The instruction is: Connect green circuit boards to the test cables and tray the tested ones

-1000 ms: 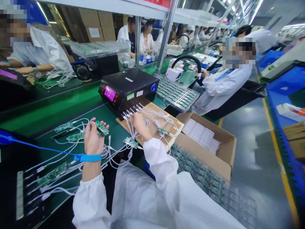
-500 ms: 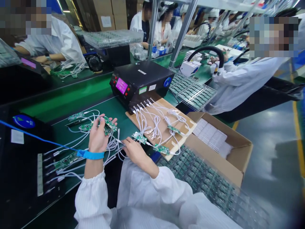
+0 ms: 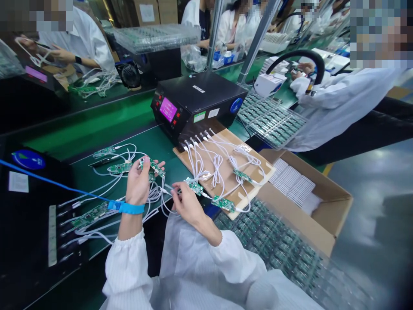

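My left hand (image 3: 138, 183) is closed around green circuit boards (image 3: 157, 168), which show between the thumb and the spread fingertips. A blue wrist strap (image 3: 127, 207) with a cord circles that wrist. To its right my right hand (image 3: 189, 206) is bent, thumb and fingertips pinched on a white cable (image 3: 166, 192); the exact grip is partly hidden. Just beyond the right knuckles lies a circuit board (image 3: 194, 186), joined by a white plug to another board (image 3: 224, 204). Beneath and beside the left hand are tangled white cables and more boards, including one board (image 3: 121, 168) at its left.
A black box with a lit screen (image 3: 168, 110) stands ahead, its cables running over a brown board (image 3: 222, 146). Trays of circuit boards (image 3: 274, 232) and a carton (image 3: 335, 206) of white pieces lie at right. Another black unit (image 3: 26, 224) stands left. Co-workers sit opposite and at right.
The view has shifted slightly, so most things sit a little further right. Both hands keep nearly the same pose over the cables. The co-worker opposite at left has raised a white cable.
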`<state>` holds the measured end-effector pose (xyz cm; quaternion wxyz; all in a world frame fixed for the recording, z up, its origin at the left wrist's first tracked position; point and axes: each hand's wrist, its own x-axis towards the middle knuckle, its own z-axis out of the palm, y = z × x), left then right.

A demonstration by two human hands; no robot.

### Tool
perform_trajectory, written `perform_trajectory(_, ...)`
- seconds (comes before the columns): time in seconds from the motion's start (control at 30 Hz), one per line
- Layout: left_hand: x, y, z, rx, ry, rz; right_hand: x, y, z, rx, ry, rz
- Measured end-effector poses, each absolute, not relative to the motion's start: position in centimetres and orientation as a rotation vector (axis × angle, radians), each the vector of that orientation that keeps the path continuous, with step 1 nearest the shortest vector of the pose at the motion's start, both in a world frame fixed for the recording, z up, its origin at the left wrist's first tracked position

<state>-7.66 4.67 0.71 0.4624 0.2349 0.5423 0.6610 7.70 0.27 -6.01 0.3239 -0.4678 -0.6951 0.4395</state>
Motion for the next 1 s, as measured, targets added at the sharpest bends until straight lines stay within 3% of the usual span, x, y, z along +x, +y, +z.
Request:
perform_trajectory(0.6, -8.2, 4.3, 0.9, 0.555, 1.394, 1.625, 7.7, 0.6, -6.1, -1.231, -2.271, 0.971)
perform_trajectory(1.0, -9.0, 4.2, 0.0, 0.583, 1.403, 1.66, 7.6, 0.8, -5.4, -1.208, -2.071, 1.058)
